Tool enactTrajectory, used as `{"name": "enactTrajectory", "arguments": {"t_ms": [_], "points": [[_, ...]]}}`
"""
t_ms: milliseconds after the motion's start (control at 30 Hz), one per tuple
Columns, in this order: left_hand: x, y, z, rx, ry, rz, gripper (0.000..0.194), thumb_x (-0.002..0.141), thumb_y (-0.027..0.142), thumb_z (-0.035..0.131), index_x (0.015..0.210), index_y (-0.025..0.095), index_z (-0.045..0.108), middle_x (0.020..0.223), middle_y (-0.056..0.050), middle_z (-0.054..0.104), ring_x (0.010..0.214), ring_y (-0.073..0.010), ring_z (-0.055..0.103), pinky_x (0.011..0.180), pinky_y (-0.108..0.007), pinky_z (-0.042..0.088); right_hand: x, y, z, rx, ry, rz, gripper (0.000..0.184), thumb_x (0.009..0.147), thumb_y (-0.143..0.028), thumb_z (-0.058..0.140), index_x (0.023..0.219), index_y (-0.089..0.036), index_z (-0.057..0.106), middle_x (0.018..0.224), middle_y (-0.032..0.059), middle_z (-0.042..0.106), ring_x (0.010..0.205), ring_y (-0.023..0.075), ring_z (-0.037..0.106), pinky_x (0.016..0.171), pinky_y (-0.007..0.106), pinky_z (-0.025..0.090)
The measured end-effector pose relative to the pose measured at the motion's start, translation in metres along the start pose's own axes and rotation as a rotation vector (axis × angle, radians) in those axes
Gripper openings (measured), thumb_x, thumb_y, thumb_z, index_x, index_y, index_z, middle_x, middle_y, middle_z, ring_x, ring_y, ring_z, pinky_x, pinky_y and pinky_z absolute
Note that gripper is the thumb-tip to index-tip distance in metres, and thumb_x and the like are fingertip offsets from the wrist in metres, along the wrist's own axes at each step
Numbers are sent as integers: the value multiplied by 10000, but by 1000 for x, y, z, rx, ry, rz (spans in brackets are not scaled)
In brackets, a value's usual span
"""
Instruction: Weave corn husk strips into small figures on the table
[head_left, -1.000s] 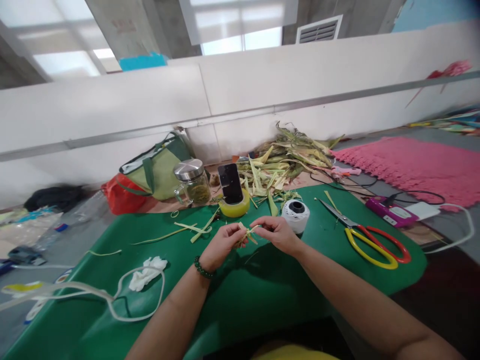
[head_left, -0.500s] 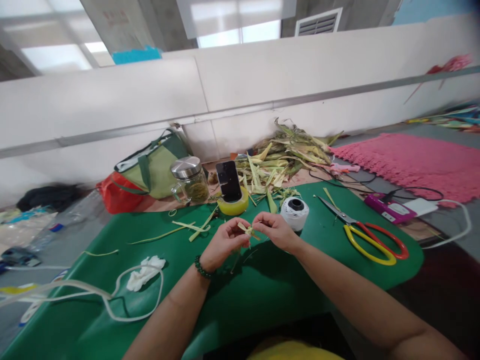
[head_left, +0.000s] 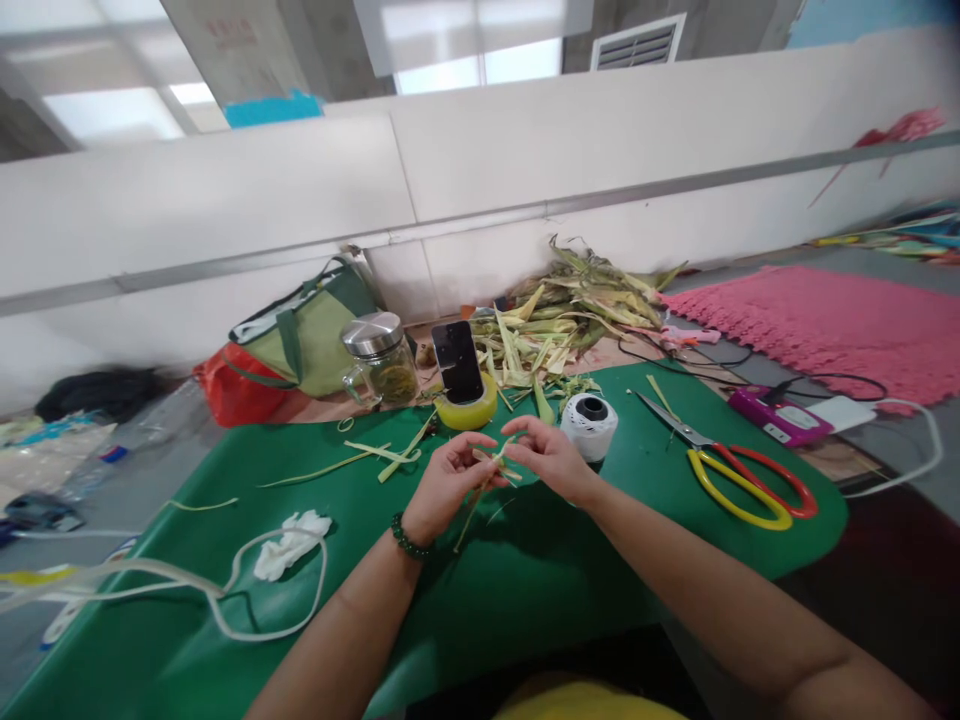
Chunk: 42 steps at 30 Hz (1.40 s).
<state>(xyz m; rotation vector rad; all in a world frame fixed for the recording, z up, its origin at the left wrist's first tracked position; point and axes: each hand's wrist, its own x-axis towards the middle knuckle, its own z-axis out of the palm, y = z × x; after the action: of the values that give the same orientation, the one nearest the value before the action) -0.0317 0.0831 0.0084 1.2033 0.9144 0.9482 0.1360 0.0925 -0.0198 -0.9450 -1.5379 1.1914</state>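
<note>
Above the green mat (head_left: 525,590), my left hand (head_left: 444,484) and my right hand (head_left: 550,458) meet around a small bundle of pale leaf strips (head_left: 491,468). The left hand, with a dark bead bracelet at the wrist, pinches the bundle, and thin strip ends hang down from it. Fingertips of the right hand pinch the strips from the other side. A white spool of thread (head_left: 590,424) stands just behind the right hand.
Scissors with yellow and red handles (head_left: 739,482) lie to the right. Behind the hands are a phone (head_left: 457,362) propped on a yellow tape roll (head_left: 469,411), a lidded glass jar (head_left: 379,359), a heap of leaves (head_left: 574,310), a green bag (head_left: 315,330). A white cord (head_left: 225,600) and crumpled tissue (head_left: 289,545) lie left.
The hands have shifted slightly on the strip bundle; the right hand's fingers have moved over it and a long strip end now hangs lower under the left hand.
</note>
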Motion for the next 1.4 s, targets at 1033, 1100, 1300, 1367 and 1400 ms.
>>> {"name": "enactTrajectory", "arguments": {"t_ms": [1033, 1100, 1300, 1367, 1400], "points": [[-5, -7, 6, 419, 107, 295, 112, 711, 230, 657, 799, 167, 628, 793, -27, 641, 745, -151, 598, 695, -255, 496, 3, -8, 0, 80, 6, 164, 302, 684, -448, 641, 692, -150, 594, 553, -41, 478, 509, 73, 371, 478, 218, 278], [-5, -6, 6, 400, 70, 274, 147, 701, 236, 672, 824, 163, 636, 816, -37, 647, 765, -156, 601, 714, -263, 499, 4, -7, -1, 110, -23, 243, 332, 677, -478, 643, 686, -152, 582, 488, -70, 404, 452, 57, 298, 435, 211, 214], [0, -3, 1, 225, 33, 178, 228, 679, 327, 718, 779, 151, 614, 744, -24, 638, 675, -134, 591, 637, -243, 476, 1, -9, -2, 54, -26, 157, 313, 692, -459, 641, 682, -150, 596, 527, -50, 453, 478, 60, 328, 442, 208, 245], [2, -2, -1, 167, 14, 126, 263, 662, 346, 736, 776, 151, 601, 682, -5, 628, 625, -122, 584, 610, -236, 466, 0, -9, -2, -28, 4, 72, 276, 699, -426, 651, 738, -154, 628, 515, -53, 436, 484, 66, 332, 454, 212, 261], [2, -1, -2, 147, 10, 110, 275, 652, 349, 746, 773, 151, 597, 662, 1, 626, 611, -119, 583, 604, -234, 462, -1, -9, -2, -78, 17, 39, 261, 706, -410, 652, 766, -157, 645, 490, -62, 404, 471, 67, 318, 449, 215, 255]]}}
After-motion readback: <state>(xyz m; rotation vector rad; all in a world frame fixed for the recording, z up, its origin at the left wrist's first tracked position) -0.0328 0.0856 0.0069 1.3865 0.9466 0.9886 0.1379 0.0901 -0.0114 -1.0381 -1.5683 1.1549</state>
